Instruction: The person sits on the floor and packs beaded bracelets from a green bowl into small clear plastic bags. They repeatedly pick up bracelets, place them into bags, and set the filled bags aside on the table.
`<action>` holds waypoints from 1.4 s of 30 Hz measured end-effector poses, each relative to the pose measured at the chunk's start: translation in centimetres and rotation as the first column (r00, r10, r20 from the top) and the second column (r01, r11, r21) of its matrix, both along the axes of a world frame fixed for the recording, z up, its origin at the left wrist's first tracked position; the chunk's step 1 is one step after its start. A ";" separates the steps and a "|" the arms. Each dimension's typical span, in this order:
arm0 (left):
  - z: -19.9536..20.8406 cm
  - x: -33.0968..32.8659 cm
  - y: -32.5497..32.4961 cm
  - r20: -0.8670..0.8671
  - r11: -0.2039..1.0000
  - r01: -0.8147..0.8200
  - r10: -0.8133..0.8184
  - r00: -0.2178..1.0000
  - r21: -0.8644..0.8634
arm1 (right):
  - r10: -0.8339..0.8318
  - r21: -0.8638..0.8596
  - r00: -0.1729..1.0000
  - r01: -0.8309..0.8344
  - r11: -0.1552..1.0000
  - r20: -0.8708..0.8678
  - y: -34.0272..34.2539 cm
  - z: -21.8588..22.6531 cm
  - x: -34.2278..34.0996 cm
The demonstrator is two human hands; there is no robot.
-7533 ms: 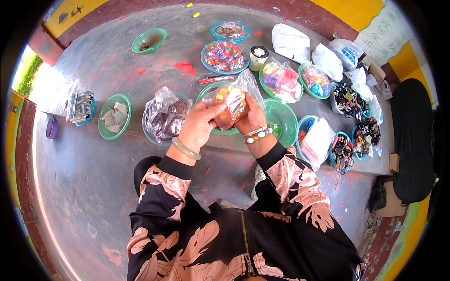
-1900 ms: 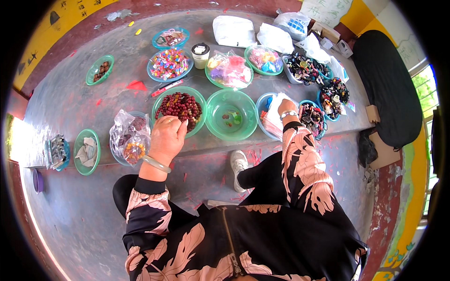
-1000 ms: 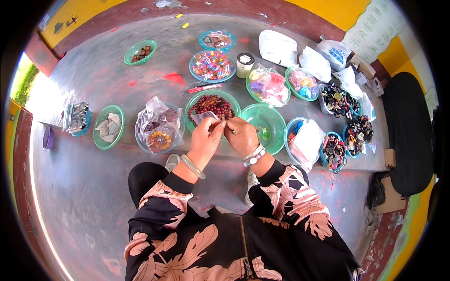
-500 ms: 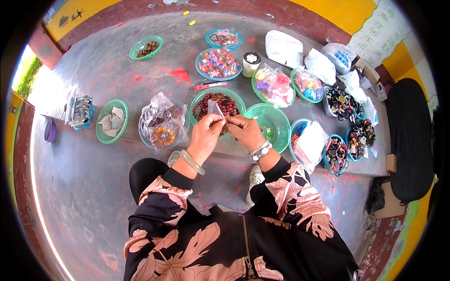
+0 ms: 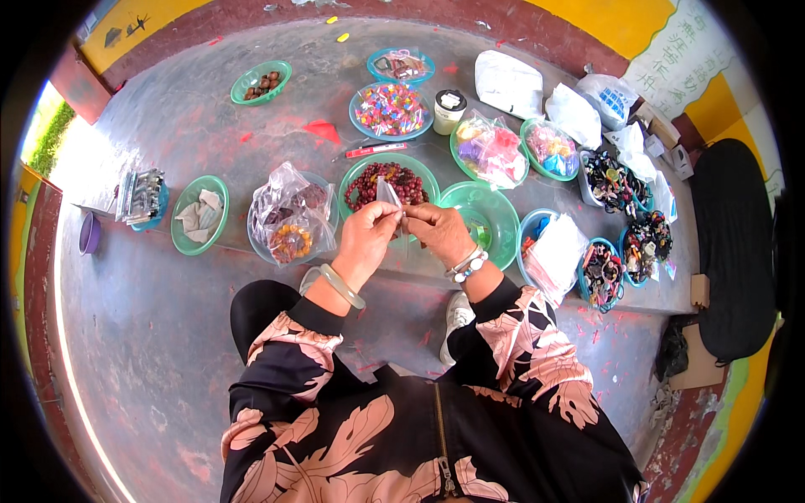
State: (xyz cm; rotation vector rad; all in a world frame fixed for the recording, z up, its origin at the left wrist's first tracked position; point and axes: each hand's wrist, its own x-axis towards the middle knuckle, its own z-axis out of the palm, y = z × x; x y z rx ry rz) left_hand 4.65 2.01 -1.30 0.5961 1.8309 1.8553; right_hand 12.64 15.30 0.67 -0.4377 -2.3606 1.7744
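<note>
Pinching a small translucent bag [image 5: 386, 192] with left hand [image 5: 364, 241] and right hand [image 5: 444, 238], we hold it near red beads [image 5: 407, 181].

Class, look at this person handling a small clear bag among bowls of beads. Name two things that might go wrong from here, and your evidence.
First, the small clear bag is pinched only at the fingertips of the left hand and right hand; it might slip among the dark red beads.
Second, the bag with orange beads overlaps the near rim of the blue bowl, so a bump might slide it off.
</note>
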 end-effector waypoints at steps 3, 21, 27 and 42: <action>-0.3 -0.2 -0.1 -0.034 0.999 0.036 -0.037 0.999 -0.038 | 0.002 -0.010 1.000 -0.002 1.000 0.009 0.1 -0.1 -0.1; -0.4 -0.1 -0.2 -0.256 0.991 -0.010 -0.024 0.966 -0.130 | -0.022 0.089 0.997 0.028 0.996 -0.070 0.0 -1.5 -0.2; 0.2 0.4 -0.2 -0.163 0.991 -0.005 -0.016 0.986 -0.132 | -0.098 0.077 0.995 0.097 0.992 0.011 -0.1 -1.1 -0.1; 0.6 0.7 -0.1 -0.320 0.941 -0.152 0.050 0.946 -0.301 | -0.035 0.424 0.993 0.082 0.902 -0.116 -0.3 -2.1 0.1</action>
